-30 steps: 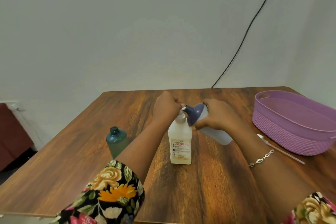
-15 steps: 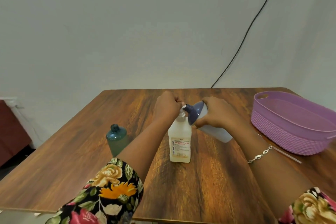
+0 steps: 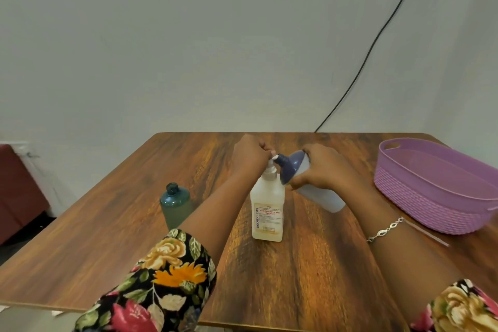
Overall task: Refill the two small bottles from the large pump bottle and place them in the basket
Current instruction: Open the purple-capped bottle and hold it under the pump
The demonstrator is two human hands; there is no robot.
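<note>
A large pale pump bottle (image 3: 267, 210) with a printed label stands upright mid-table. My left hand (image 3: 249, 155) curls over its pump head, hiding most of it. My right hand (image 3: 322, 168) grips a small white bottle with a dark blue top (image 3: 292, 167), tilted so its neck meets the pump nozzle. A small teal bottle (image 3: 175, 206) without a cap stands upright to the left, partly behind my left forearm. The purple basket (image 3: 431, 197) sits at the right with nothing visible inside.
A thin white tube or stick (image 3: 428, 232) lies on the wooden table (image 3: 296, 277) in front of the basket. A black cable (image 3: 377, 35) runs down the wall behind. A dark red seat (image 3: 16, 191) stands left of the table.
Both hands and the bottles keep the same pose at the pump nozzle. Only the view has shifted slightly.
</note>
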